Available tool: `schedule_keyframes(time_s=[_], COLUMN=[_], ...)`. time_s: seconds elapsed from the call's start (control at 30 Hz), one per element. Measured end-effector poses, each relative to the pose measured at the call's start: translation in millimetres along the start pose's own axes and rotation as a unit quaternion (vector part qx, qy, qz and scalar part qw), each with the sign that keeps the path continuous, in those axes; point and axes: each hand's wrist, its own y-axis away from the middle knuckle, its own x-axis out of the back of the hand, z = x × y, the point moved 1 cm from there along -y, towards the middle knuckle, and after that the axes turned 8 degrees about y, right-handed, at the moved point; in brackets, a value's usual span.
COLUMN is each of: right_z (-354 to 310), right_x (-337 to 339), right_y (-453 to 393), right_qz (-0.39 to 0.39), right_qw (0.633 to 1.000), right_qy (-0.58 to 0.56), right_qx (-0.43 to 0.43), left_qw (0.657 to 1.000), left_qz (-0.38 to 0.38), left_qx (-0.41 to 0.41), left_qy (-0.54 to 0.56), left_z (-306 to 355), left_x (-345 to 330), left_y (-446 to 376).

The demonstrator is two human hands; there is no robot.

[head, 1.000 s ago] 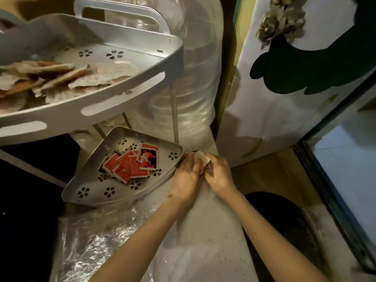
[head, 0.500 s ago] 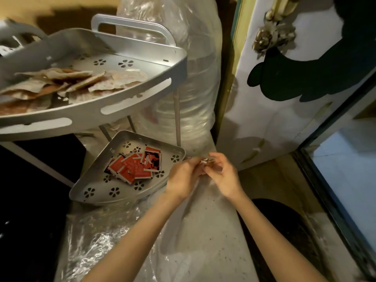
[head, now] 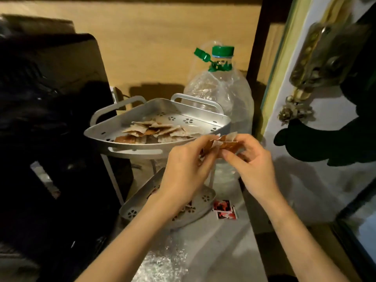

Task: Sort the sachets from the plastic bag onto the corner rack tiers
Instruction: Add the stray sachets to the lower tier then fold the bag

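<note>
Dim yellowish wall (head: 162, 47) backs a cramped corner, with a dark bulky shape (head: 46, 139) filling the left side, too shadowed to identify. A large clear water bottle (head: 221, 102) with a green cap stands behind the silver corner rack (head: 114, 137). The rack's upper tier (head: 203, 121) holds a loose heap of tan sachets (head: 154, 131); the lower tier (head: 205, 200) is mostly hidden behind the left forearm, so its contents cannot be made out. Crinkled clear plastic (head: 162, 261) lies on the pale surface (head: 223, 241) below.

Both forearms reach up from the bottom edge and the hands meet in front of the upper tier's rim. The left hand (head: 187, 169) shows its back, fingers curled and pinched on the left end of a small bunch of brownish sachets (head: 221, 143). The right hand (head: 254, 161) pinches the right end, thumb and forefinger closed on it. The bunch lies roughly level, long axis left to right, its torn pale corners pointing upward; how many sachets it has cannot be told. Two red-and-black sachets (head: 223, 209) lie flat on the pale surface just right of the lower tier.
</note>
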Motion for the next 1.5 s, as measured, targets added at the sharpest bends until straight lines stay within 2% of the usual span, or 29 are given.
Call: schedule_keyframes(time_s=[0.17, 0.27, 0.33, 0.47, 0.63, 0.77, 0.87, 0.97, 1.1, 1.2, 1.3, 1.4, 1.5], right_z=[-45.3, -49.5, -45.7, -30.1, -25.8, -23.6, -25.2, -31.8, -40.8, -40.2, -25.2, 13.5, 62.9], right_x=[-15.4, -29.3, -38.6, -49.3, -50.7, -49.0, -46.3, -38.6, -19.4, 0.5, 17.9, 25.9, 26.0], right_y=[-42.9, -71.5, -85.5, -103.9, -111.4, -114.5, -112.5, -107.2, -97.5, -81.0, -54.3, -24.8, 5.8], right_qz=[0.002, -0.002, -0.023, -0.115, -0.227, -0.296, -0.308, -0.292, -0.238, -0.154, -0.060, -0.036, -0.054], right_qw=[0.996, 0.996, 0.995, 0.976, 0.927, 0.890, 0.888, 0.909, 0.947, 0.977, 0.993, 0.997, 0.995], right_qy=[0.007, 0.004, 0.044, 0.173, 0.296, 0.347, 0.341, 0.298, 0.217, 0.142, 0.094, 0.068, 0.054], right_qx=[0.094, 0.094, 0.085, 0.064, 0.045, 0.010, 0.003, 0.003, 0.014, 0.026, 0.038, 0.014, -0.057], left_qw=[0.997, 0.992, 0.987, 0.977, 0.965, 0.937, 0.932, 0.946, 0.977, 0.991, 0.997, 0.995, 0.990], left_qz=[0.032, 0.035, 0.025, -0.058, -0.109, -0.194, -0.212, -0.194, -0.162, -0.115, -0.067, -0.079, -0.117], left_qx=[-0.041, -0.026, 0.004, 0.051, 0.107, 0.205, 0.226, 0.199, 0.100, 0.024, -0.029, -0.060, -0.024], left_qy=[-0.051, -0.116, -0.160, -0.201, -0.213, -0.207, -0.187, -0.167, -0.099, -0.058, -0.030, 0.024, 0.078], left_z=[12.9, 1.7, -9.0, -27.0, -40.3, -51.9, -49.4, -37.9, -12.0, 5.1, 14.1, 11.9, -5.3], left_x=[52.5, 70.3, 77.7, 80.6, 76.1, 71.3, 72.1, 74.3, 61.6, 41.3, 16.4, -15.3, -51.6], left_y=[-31.2, -55.6, -69.4, -80.5, -82.2, -82.5, -81.3, -82.6, -82.1, -73.9, -58.9, -37.4, -4.4])
